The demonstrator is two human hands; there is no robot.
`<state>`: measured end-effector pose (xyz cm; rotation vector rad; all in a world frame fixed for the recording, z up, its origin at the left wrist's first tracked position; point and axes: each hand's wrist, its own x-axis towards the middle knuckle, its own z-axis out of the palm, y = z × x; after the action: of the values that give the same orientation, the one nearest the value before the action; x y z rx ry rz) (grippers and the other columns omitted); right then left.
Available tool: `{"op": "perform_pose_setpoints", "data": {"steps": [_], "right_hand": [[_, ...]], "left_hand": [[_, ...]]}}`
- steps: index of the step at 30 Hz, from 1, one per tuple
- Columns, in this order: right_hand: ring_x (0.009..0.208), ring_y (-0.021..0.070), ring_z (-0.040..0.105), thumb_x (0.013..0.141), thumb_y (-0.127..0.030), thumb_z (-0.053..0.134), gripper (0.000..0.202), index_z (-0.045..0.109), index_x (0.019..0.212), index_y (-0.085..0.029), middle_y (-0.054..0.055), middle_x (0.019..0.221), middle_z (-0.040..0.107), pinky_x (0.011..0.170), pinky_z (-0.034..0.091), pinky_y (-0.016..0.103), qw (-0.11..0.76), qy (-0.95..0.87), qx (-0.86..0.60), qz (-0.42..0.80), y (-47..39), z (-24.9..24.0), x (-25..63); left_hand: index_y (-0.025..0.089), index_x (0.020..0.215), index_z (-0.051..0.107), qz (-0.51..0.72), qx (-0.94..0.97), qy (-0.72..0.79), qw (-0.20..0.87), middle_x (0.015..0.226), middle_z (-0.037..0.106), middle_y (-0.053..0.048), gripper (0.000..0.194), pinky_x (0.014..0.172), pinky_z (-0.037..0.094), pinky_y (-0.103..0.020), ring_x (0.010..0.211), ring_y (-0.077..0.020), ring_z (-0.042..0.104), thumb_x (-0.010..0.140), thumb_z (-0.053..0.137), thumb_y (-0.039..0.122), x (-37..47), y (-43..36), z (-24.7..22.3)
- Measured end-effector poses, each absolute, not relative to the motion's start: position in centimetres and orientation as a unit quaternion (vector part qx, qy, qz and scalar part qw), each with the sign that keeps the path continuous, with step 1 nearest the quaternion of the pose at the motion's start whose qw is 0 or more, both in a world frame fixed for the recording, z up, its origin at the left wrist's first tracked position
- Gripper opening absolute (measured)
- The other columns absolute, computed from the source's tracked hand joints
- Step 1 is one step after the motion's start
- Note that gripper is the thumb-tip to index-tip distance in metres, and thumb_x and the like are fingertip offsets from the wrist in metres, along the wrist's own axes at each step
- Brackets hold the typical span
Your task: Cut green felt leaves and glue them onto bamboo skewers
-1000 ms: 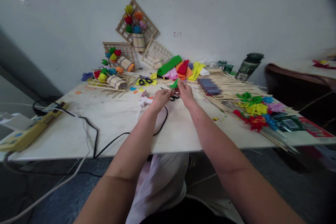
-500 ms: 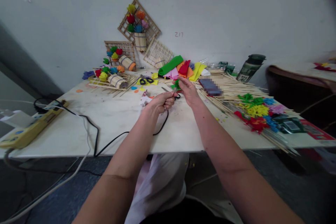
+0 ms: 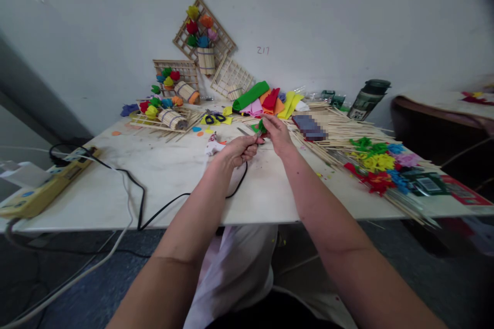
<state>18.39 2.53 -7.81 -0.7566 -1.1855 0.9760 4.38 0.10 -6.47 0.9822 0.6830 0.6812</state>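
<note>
My left hand [image 3: 242,150] is closed, its fingers wrapped around the lower end of a thin stem whose details are hard to make out. At the upper end of that stem, my right hand [image 3: 276,131] pinches a small green felt piece [image 3: 263,126]. Scissors [image 3: 242,131] lie on the table just behind the hands, mostly covered by my fingers. Another bit of green material [image 3: 254,127] shows beside the stem. Left of my left hand rests a white glue gun [image 3: 213,147], its black cord running under my left forearm.
Felt flowers in stick pots on lattices [image 3: 170,118] stand at the back left. Black-handled scissors [image 3: 215,119] and rolled green felt [image 3: 250,95] lie behind. Wooden sticks [image 3: 339,131], a phone [image 3: 310,128], a bottle [image 3: 368,100] and felt pieces [image 3: 378,163] fill the right; a power strip [image 3: 50,185] is left.
The green felt piece has turned slightly in my right hand and shifted a little to the right. My left hand stays in nearly the same place on the stem.
</note>
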Motion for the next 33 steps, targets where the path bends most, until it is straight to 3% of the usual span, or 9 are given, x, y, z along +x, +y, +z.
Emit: {"op": "perform_pose_setpoints", "data": {"steps": [9,17,23,33], "right_hand": [[0.067,0.0152,0.062,0.068,-0.042,0.062,0.036,0.063,0.097,-0.021,0.0,0.075,0.065,0.055,0.049,0.027,0.654,-0.534,-0.353,0.403,2.68,-7.96,18.53],[0.062,0.014,0.06,0.07,-0.05,0.058,0.042,0.062,0.1,-0.021,0.001,0.082,0.065,0.052,0.05,0.027,0.67,-0.514,-0.368,0.389,2.68,-7.91,18.5],[0.05,0.0123,0.057,0.065,-0.049,0.062,0.041,0.059,0.095,-0.02,0.0,0.073,0.062,0.046,0.048,0.027,0.672,-0.504,-0.376,0.391,2.77,-7.87,18.55],[0.056,0.013,0.058,0.064,-0.047,0.064,0.036,0.058,0.088,-0.02,0.0,0.072,0.062,0.05,0.048,0.028,0.654,-0.537,-0.371,0.383,2.94,-7.97,18.77]], "left_hand": [[0.012,0.084,0.053,0.316,0.458,0.313,0.769,0.046,0.031,0.006,0.021,0.034,0.01,-0.012,0.034,-0.002,0.023,0.088,0.039,0.027,4.33,0.62,-7.04],[0.014,0.086,0.053,0.335,0.494,0.333,0.73,0.051,0.047,0.002,0.019,0.034,0.01,-0.013,0.033,-0.0008,0.022,0.087,0.043,0.03,4.33,0.86,-7.35],[0.014,0.088,0.053,0.349,0.498,0.346,0.714,0.052,0.052,0.0,0.021,0.035,0.009,-0.015,0.032,-0.0009,0.021,0.087,0.042,0.033,4.25,0.83,-7.28],[0.016,0.086,0.05,0.351,0.507,0.363,0.699,0.05,0.052,0.0,0.02,0.035,0.007,-0.016,0.031,-0.0015,0.02,0.089,0.037,0.031,4.21,0.93,-7.2]]}}
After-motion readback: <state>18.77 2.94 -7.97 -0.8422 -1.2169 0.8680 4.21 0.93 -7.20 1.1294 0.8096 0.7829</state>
